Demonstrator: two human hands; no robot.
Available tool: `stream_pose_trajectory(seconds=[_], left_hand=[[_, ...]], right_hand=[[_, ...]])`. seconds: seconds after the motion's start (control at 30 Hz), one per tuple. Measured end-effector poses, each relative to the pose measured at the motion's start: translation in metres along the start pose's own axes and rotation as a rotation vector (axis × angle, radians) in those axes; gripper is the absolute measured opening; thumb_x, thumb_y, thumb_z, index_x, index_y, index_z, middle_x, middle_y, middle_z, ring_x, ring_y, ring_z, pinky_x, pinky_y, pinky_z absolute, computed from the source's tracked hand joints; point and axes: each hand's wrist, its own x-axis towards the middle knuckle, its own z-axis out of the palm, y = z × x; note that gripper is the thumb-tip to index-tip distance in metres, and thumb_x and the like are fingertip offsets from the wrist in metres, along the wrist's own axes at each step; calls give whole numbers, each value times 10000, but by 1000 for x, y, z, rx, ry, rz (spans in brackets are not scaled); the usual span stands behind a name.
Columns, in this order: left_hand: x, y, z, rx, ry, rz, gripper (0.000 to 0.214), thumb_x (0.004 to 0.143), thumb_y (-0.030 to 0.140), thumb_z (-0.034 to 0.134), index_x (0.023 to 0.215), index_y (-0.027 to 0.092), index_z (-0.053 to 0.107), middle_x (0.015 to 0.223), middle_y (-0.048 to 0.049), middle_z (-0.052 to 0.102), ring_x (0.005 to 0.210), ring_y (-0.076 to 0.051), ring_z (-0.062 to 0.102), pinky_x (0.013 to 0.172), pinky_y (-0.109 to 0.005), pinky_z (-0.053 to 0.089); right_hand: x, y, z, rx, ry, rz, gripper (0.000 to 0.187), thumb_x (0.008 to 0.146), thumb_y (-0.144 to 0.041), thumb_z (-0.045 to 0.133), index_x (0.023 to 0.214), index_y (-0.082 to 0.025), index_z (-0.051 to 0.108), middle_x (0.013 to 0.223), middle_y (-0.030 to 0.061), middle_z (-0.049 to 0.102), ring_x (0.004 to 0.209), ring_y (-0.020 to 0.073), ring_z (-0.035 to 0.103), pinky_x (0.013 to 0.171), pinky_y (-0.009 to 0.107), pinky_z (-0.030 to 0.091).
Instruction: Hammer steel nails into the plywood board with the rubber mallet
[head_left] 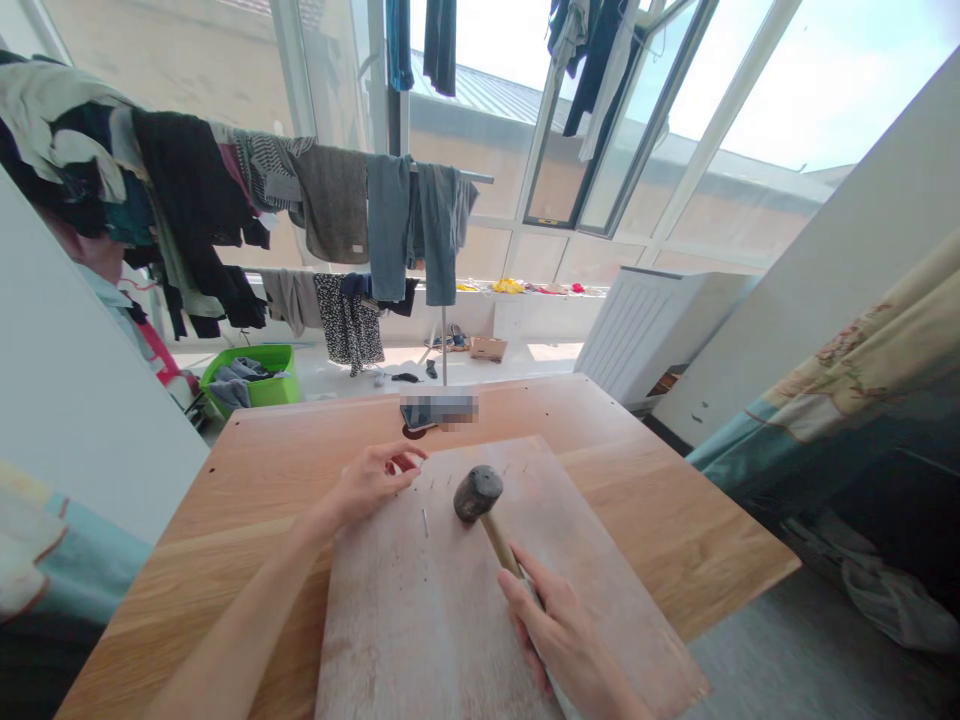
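My right hand (551,615) is wrapped round the wooden handle of a rubber mallet (478,493). The mallet's black head is over the middle of a pale wooden board (465,600). At the board's far left edge, my left hand (381,476) is closed in a pinch on a thin nail (422,463), mostly hidden by the fingertips. A longer nail (425,523) is on the board nearer to me. Several small nails and dark holes dot the far half of the board, some of them too small to make out.
The board lies on a brown wooden table (255,500). A phone (420,411) rests beyond it, partly blurred out. Past the table are a clothes rack with hanging laundry (337,205), a green basket (277,390) and a white cabinet (637,330). Curtains hang at both sides.
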Motion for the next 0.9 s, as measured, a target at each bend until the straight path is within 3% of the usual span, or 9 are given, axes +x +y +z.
stream_pose_trajectory(seconds=[0.4, 0.7, 0.9], left_hand=[[-5, 8, -1, 60, -49, -50, 174, 745, 314, 617, 816, 179, 699, 737, 3, 662, 653, -138, 551, 622, -241, 440], [-5, 5, -2, 77, -102, -40, 141, 701, 261, 594, 769, 180, 688, 743, -2, 659, 687, -152, 566, 646, -246, 451], [-4, 2, -3, 97, -56, -2, 143, 704, 294, 634, 741, 191, 725, 739, -3, 602, 700, -156, 524, 656, -253, 432]], right_hand=[[0, 0, 0, 1, 16, 21, 614, 931, -613, 494, 1337, -155, 538, 514, -109, 446, 317, 66, 404, 285, 145, 307], [-2, -4, 1, 1, 4, -4, 581, 934, -607, 487, 1290, -153, 563, 504, -116, 429, 313, 61, 387, 284, 144, 298], [-2, -1, 1, 23, 1, 14, 614, 913, -643, 507, 1295, -165, 550, 510, -119, 428, 307, 63, 392, 270, 144, 304]])
